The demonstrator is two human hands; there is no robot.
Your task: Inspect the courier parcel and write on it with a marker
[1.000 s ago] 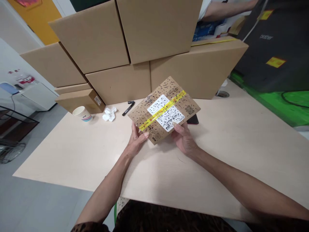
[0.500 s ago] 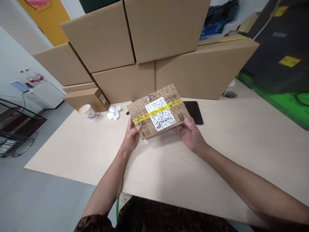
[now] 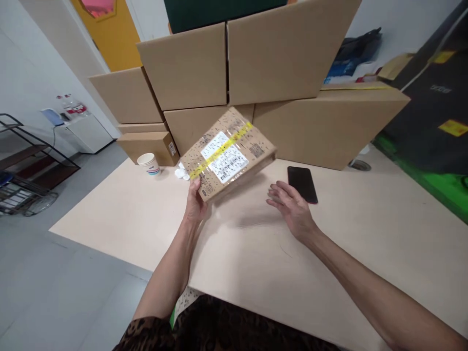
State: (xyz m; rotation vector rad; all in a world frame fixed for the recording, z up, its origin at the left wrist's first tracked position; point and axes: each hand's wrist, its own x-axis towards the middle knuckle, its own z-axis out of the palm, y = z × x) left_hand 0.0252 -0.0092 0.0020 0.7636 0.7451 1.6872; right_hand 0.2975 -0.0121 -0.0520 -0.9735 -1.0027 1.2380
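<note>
The parcel (image 3: 228, 153) sits just above the centre of the frame, lifted clear of the table (image 3: 120, 219) and held by the left hand (image 3: 195, 204) alone, which clamps its lower-left corner — thumb on the printed top, the other fingers hidden beneath. From that grip the parcel runs up and to the right, its long axis tilted that way along the yellow tape (image 3: 221, 149) that crosses the white label (image 3: 224, 157).

The right hand (image 3: 290, 207) holds nothing; it hovers open, fingers spread, to the lower right of the parcel and apart from it, closest to the phone (image 3: 302, 184) lying flat on the table just beside its fingertips.

The parcel is motion-blurred, so its print cannot be read, and it covers part of the stacked boxes (image 3: 256, 73) and the crumpled tissue (image 3: 182, 172) next to the paper cup (image 3: 149, 163).
</note>
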